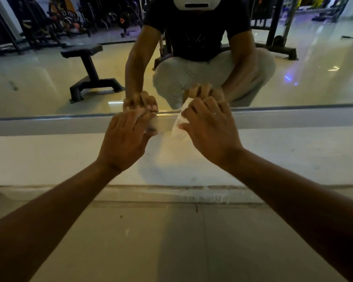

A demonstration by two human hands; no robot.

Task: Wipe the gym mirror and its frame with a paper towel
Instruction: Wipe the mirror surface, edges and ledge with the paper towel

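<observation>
I see the paper towel (179,121) bunched white at the centre of my view, pinched between thumb and curled fingers of the right hand (209,129) and hanging against the bottom frame (49,124) of the gym mirror (39,82). At about nine o'clock from the towel, the left hand (124,137) reaches to the same rail with curled fingers; something pale and blurred shows at its fingertips, perhaps a second wad, but I cannot tell whether it grips anything. Both hands sit just below the glass edge, their reflections meeting them at twelve o'clock. My worry is the grip: only a small part of the towel is held, so a firm stroke along the rail could tear it or pull it free. Bare fingertips so close to the glass could also smear it, undoing the wiping. The crumpled wad gives little flat contact, so dust in the groove between frame and glass may be missed. Beyond, the mirror reflects a weight bench (88,70) at ten o'clock, and pale floor tiles (171,241) lie at six o'clock.
</observation>
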